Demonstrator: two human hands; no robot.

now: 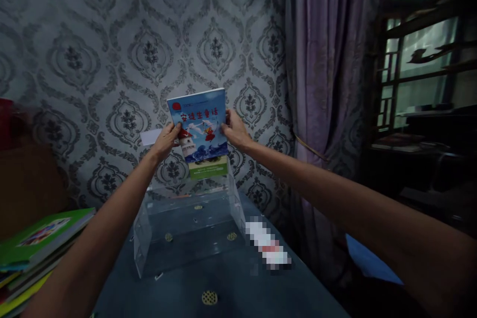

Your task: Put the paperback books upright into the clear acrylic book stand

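A blue children's book point(204, 131) with red Chinese lettering is held upright, cover towards me, in front of the wall. My left hand point(166, 140) grips its left edge, thumb on the cover. On the opposite edge my right hand point(235, 130) pinches it the same way. A beige and green strip point(207, 168) shows below the cover picture; I cannot tell whether it belongs to the same book. Below the book stands a clear plastic rack point(190, 243) with upright side panels. Behind my left hand a pale flat piece point(152, 137) shows in part.
The rack stands on a dark blue tablecloth point(179, 300) with yellowish spots. Stacked books point(40, 243) lie at the left, near a brown box point(32, 189). A blurred-out white item point(267, 243) lies right of the rack. Patterned wall and a purple curtain point(322, 59) rise behind.
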